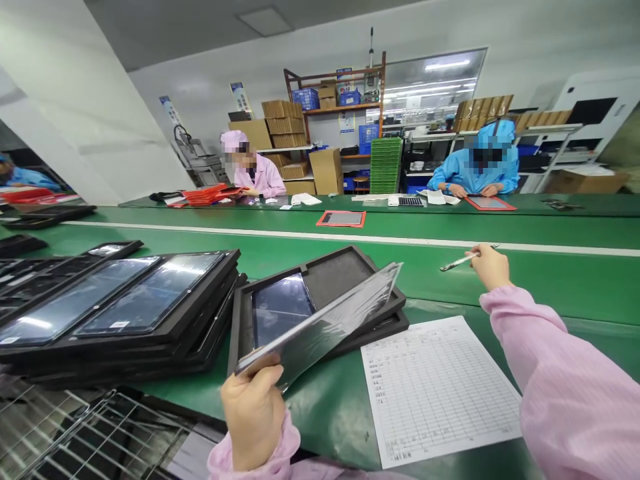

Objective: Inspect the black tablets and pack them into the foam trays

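Note:
My left hand (pixel 254 412) is closed on the near edge of a flat display panel (pixel 335 320) covered in clear, wrinkled film. The panel is tilted up over a black foam tray (pixel 345 270). In that tray's left compartment lies a dark glass screen (pixel 280 308); the panel hides part of the tray. Out to the right, above the green work surface, my right hand (pixel 491 267) pinches a slim, light-coloured pen (pixel 456 263). Below it lies a printed table sheet (pixel 440 390) with some writing in its left column.
Stacked black trays with screens (pixel 150 293) stand at the left. A wire rack (pixel 95 433) sits below them. Across the green bench (pixel 430 230), one person in pink (pixel 257 173) and another in blue (pixel 475 167) work. A red-edged sheet (pixel 341 219) lies between us.

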Demonstrator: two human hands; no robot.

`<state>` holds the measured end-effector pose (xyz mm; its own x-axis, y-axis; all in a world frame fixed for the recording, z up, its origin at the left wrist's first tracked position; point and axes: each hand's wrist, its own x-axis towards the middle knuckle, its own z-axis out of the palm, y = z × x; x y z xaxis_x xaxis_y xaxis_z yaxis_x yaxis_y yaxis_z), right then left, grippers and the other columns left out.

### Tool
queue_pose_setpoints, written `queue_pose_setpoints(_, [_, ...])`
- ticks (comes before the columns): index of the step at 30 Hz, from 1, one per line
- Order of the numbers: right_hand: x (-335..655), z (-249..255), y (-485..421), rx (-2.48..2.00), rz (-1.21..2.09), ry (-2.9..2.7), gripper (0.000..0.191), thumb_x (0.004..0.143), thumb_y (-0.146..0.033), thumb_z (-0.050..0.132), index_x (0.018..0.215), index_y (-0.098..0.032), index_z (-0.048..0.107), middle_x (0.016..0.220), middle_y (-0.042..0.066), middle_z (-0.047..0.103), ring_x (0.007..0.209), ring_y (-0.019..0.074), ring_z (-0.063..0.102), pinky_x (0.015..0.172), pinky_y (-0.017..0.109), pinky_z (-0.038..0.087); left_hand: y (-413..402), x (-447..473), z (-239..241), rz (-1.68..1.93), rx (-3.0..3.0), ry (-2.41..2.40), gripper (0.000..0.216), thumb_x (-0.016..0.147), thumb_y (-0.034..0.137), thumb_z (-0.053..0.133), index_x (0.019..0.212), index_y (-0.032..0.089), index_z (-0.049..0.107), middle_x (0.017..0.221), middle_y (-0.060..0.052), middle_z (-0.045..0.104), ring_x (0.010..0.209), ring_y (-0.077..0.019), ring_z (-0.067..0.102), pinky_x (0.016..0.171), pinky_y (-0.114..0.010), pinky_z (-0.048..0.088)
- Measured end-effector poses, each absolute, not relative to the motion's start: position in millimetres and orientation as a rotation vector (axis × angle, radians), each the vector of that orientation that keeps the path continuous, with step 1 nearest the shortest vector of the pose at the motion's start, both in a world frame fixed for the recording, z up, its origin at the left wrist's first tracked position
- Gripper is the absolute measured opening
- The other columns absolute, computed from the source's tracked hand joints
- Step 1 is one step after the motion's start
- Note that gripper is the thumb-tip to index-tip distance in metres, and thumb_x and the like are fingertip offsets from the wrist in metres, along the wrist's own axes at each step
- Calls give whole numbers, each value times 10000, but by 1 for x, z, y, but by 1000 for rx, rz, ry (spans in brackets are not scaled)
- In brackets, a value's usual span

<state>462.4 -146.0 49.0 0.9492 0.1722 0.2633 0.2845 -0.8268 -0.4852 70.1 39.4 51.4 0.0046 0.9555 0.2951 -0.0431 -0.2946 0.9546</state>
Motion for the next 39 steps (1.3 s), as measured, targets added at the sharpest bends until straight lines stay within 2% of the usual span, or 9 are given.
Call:
queue_pose_setpoints(9, [471, 33, -172, -2620, -165, -222, 159, 937, -284, 535, 976, -144, 600, 842, 16, 615, 707, 135, 599, 682, 303, 509, 38, 75, 61, 1384, 1542, 1071, 134, 468, 229, 548, 337, 213, 567, 411, 2, 556, 444, -168, 539, 425, -268, 453])
queue_pose_setpoints(16, [479, 33, -182, -2652, -158, -246, 231, 943, -361, 508, 974, -152, 602, 874, 32, 623, 751, 152, 601, 720, 328, 490, 49, 71, 42, 1425, 1787, 1017, 99, 501, 201, 569, 404, 197, 589, 466, 7, 553, 480, -162, 525, 498, -286, 465])
queue_pose_setpoints(21, [461, 23, -193, -2620, -16, -514, 222, 909, -360, 559, 889, -147, 616, 658, -28, 572, 570, 124, 551, 628, 293, 466, 58, 67, 19, 1515, 1931, 1034, 118, 477, 147, 542, 482, 208, 642, 537, 9, 601, 550, -189, 559, 628, -356, 491])
queue_pose_setpoints(27, [415, -1, -205, -2403, 54, -710, 189, 820, -345, 520, 792, -217, 656, 399, -60, 399, 321, 123, 384, 449, 261, 377, 24, 97, 23, 1546, 1637, 638, 143, 701, 150, 594, 784, 205, 697, 799, 5, 713, 755, -214, 673, 711, -342, 557])
queue_pose_setpoints(29, [395, -1, -204, -2306, 64, -679, 269, 791, -376, 491, 929, -213, 655, 458, -17, 494, 330, 156, 441, 416, 277, 384, 10, 107, 28, 1522, 1875, 412, 242, 731, 121, 607, 938, 224, 678, 936, 4, 716, 844, -199, 675, 775, -322, 549])
queue_pose_setpoints(31, [368, 5, -201, -2193, 111, -652, 446, 823, -458, 400, 1135, -188, 570, 680, 64, 641, 468, 213, 582, 433, 307, 446, -6, 116, 30, 1514, 2167, 102, 284, 764, 107, 581, 1020, 214, 640, 997, -16, 708, 933, -185, 658, 817, -294, 526])
queue_pose_setpoints(34, [320, 16, -197, -1933, 259, -632, 631, 875, -577, 127, 1314, -205, 387, 1039, 117, 659, 729, 240, 666, 519, 349, 527, -41, 130, 22, 1419, 2457, -301, 249, 841, 130, 448, 988, 197, 638, 984, -14, 710, 1043, -154, 608, 938, -288, 439])
queue_pose_setpoints(37, [284, 16, -202, -1553, 396, -319, 592, 718, -578, 575, 1172, -204, 507, 1039, 112, 663, 782, 267, 660, 581, 357, 540, -77, 139, 4, 1213, 2599, -562, 251, 875, 188, 431, 1006, 237, 639, 1089, 23, 676, 1108, -150, 554, 1058, -338, 328])
queue_pose_setpoints(39, [275, 5, -214, -1482, 438, -128, 530, 622, -470, 704, 1055, -196, 569, 955, 94, 683, 744, 273, 662, 566, 352, 537, -91, 140, -9, 995, 2684, -751, 238, 898, 322, 433, 993, 263, 643, 1156, 11, 644, 1134, -176, 526, 1073, -383, 322])
